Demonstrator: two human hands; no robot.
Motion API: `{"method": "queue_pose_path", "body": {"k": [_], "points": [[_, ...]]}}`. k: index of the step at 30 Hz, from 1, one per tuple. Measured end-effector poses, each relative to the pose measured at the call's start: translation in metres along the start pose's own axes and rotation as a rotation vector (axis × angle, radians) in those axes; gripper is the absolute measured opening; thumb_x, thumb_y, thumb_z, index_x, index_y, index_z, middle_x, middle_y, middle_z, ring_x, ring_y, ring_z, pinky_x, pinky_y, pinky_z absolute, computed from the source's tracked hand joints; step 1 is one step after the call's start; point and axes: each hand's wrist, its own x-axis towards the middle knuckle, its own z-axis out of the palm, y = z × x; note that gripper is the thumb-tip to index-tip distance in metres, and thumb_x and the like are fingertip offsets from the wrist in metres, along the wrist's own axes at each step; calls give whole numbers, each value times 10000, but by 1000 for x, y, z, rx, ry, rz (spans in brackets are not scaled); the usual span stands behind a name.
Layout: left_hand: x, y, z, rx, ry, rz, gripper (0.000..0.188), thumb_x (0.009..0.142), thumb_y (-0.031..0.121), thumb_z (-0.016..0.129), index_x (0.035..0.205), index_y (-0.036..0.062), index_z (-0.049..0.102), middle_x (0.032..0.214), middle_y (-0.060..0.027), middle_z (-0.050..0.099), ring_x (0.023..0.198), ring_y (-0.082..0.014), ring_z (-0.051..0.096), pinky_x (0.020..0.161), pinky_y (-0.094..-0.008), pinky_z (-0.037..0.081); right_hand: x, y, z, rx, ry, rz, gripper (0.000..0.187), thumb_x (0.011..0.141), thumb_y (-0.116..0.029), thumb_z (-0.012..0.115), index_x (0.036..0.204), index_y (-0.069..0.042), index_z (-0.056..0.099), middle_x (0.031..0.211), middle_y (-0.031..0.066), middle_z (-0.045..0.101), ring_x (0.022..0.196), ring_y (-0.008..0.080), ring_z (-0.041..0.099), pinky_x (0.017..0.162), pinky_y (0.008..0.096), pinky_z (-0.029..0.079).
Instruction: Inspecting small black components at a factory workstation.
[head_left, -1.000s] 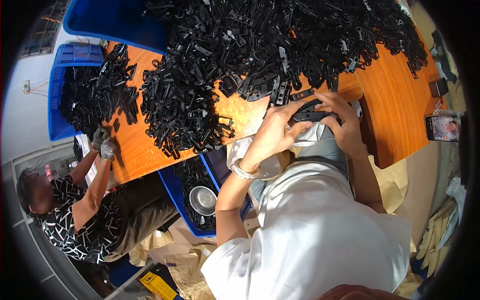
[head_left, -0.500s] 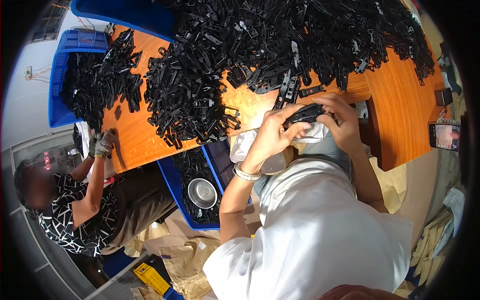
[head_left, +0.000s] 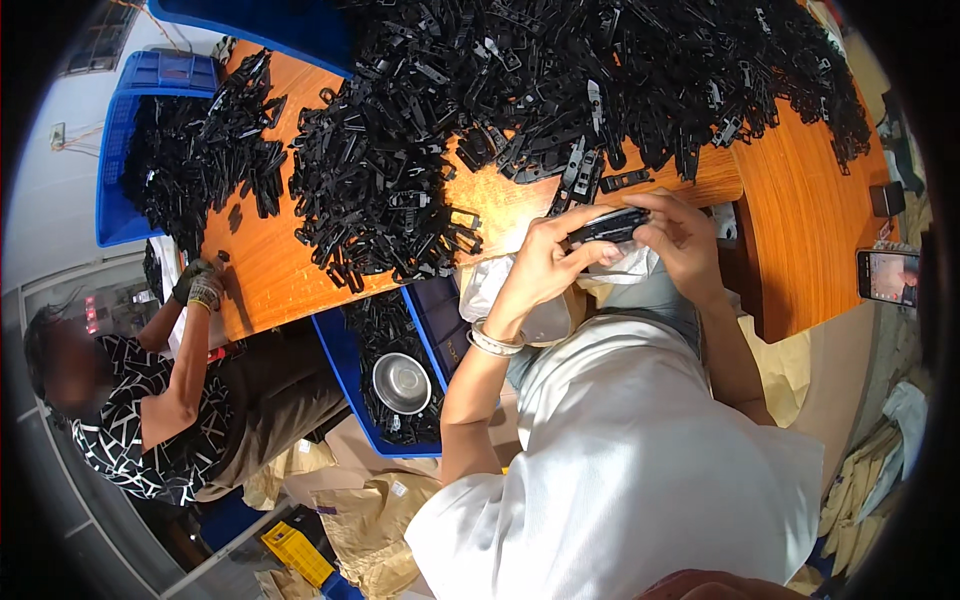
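Turned slightly since the earlier frame, the black bundle sits near the table's edge, left grip and right grip clamped on opposite ends — I'd keep both pinches even.

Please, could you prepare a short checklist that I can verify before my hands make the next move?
1. Left hand gripping the elongated black plastic item: ok.
2. Right hand holding the item's other end: ok.
3. Whether the item is one piece or several: cannot tell; fingers cover part of it.
4. Gloves on both your hands: not ok, if gloves are required; both are bare.
5. Co-worker's gloved hands apart from yours: ok, far left along the orange-brown wooden table.
6. Round silver metal bowl away from your hands: ok, in the blue plastic crate.
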Motion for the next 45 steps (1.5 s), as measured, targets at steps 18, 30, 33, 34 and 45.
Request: {"method": "queue_pose_path", "body": {"k": [18, 30, 33, 34, 45], "points": [[41, -17, -75, 992, 938, -300, 218, 723, 180, 593, 830, -6, 628, 772, -207, 599, 766, -342, 585, 693, -376, 452, -20, 38, -17, -506, 131, -168, 102, 747, 9, 555, 844, 24, 582, 701, 82, 566, 594, 149, 523, 539, 248, 416], [45, -22, -81, 1065, 912, -164, 174, 686, 170, 633, 750, 9, 621, 749, -167, 597, 720, -323, 573, 648, -378, 440, 45, 53, -128, -763, 609, -58, 236, 759, -120, 602, 945, 13, 544, 605, 18, 522, 492, 70, 445, 441, 204, 348], [39, -17, -77, 1091, 967, -92, 181, 688, 164, 635, 749, -4, 610, 709, -153, 595, 682, -332, 566, 646, -380, 440, 39, 57, -135, -455, 576, 8, 196, 763, -135, 606, 893, 1, 551, 617, 18, 545, 479, 68, 467, 419, 177, 353], [37, -16, -78, 1151, 993, 4, 182, 695, 145, 625, 734, -30, 593, 629, -138, 575, 582, -300, 558, 598, -357, 445, 37, 54, -134, -453, 574, 10, 196, 763, -135, 606, 893, 1, 551, 617, 18, 545, 479, 68, 467, 419, 177, 353], [40, -30, -75, 359, 1147, 334, 226, 738, 24, 597, 926, -41, 490, 703, -45, 519, 543, -82, 473, 501, -198, 409, 11, 38, -151, -144, 704, 221, 227, 802, -222, 583, 789, 4, 560, 614, 44, 560, 453, 60, 500, 394, 166, 334]]}}
